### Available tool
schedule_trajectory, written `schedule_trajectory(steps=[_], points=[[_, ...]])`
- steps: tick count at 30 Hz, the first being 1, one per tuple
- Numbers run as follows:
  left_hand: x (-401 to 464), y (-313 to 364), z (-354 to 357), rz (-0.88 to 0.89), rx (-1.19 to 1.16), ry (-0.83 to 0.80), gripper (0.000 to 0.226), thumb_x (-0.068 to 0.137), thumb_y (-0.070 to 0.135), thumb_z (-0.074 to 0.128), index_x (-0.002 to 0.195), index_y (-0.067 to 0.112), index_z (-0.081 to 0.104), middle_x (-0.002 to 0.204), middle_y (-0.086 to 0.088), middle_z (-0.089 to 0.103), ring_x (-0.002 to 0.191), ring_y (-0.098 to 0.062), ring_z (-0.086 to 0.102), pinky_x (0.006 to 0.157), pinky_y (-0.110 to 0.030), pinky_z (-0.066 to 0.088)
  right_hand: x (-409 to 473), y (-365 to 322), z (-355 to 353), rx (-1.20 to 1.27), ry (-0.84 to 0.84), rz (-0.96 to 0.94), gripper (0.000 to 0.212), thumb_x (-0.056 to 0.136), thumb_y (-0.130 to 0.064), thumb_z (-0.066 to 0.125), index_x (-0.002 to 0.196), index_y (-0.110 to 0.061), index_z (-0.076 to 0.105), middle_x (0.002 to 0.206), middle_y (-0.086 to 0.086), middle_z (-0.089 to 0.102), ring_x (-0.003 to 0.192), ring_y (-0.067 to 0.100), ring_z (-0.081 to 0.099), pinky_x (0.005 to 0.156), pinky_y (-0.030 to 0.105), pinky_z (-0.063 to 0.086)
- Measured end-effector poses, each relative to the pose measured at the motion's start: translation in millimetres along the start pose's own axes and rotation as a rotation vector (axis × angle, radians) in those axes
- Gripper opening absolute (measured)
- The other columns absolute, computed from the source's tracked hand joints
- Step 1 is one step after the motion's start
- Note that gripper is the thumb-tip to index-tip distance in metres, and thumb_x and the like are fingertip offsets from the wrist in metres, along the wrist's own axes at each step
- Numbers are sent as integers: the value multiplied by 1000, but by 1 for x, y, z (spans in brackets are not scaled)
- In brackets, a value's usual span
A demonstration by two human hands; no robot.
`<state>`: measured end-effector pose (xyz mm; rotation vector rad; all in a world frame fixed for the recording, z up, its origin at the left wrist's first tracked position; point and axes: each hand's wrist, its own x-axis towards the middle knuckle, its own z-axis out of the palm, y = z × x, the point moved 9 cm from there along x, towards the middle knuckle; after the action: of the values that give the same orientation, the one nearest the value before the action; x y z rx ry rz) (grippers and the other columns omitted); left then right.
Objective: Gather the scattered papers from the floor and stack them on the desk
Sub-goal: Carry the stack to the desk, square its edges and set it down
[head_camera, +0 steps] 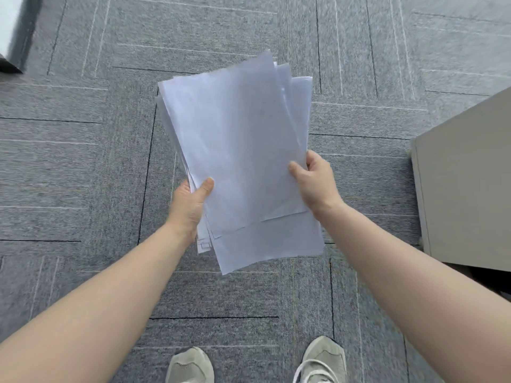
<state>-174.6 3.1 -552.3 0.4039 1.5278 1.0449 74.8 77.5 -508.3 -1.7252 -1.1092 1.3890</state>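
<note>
Papers, a loose white bundle with uneven edges, sit at the centre of the view, held in the air above the grey carpet by both hands. Going from left to right: at ten o'clock a dark corner of some object juts in at the frame edge beside a pale strip; what it is cannot be told. Next, at about eight o'clock from the bundle's middle, the left hand pinches the sheets along their left edge, thumb pressed flat on the top sheet and fingers hidden beneath. The bundle fans slightly, its far end pointing to twelve o'clock and its near edges stepped at six o'clock. At four o'clock from the bundle's middle, the right hand clamps the right edge the same way, thumb on top, fingers curled behind. At six o'clock in the frame, two pale sneakers stand on the carpet. At three o'clock, a light grey cabinet stands well apart from the papers.
</note>
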Motion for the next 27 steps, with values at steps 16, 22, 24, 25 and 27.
schedule_trajectory(steps=[16,22,24,25,27], points=[[-166,233,62,72,82,-23,28,87,16,67,115,15,63,113,-5,70,110,-24,65,102,-49,46,-136,-222,-95,167,141,8,28,91,2,49,106,-16,66,106,4,75,101,22,71,93,45,55],[-227,325,103,87,154,-92,28,84,13,70,111,8,64,109,-9,71,104,-24,67,99,-46,49,-191,-310,-145,232,251,17,28,89,2,47,105,-13,65,100,6,75,97,27,71,90,49,56],[-244,354,118,109,184,-127,22,86,11,68,107,9,66,104,-6,73,100,-21,68,96,-42,52,-208,-338,-163,248,288,7,24,88,-1,48,99,-14,65,96,10,74,87,24,68,84,51,55],[-254,369,128,126,194,-154,22,86,11,67,108,7,66,98,-1,74,95,-16,70,92,-35,54,-217,-353,-172,253,307,-8,21,87,-4,49,96,-14,64,94,14,72,81,23,63,81,51,55],[-274,400,148,153,198,-201,19,87,8,66,106,6,66,81,11,74,76,1,69,73,-16,54,-235,-380,-193,274,353,-37,14,88,-8,51,95,-11,62,95,24,66,78,20,55,73,48,52]])
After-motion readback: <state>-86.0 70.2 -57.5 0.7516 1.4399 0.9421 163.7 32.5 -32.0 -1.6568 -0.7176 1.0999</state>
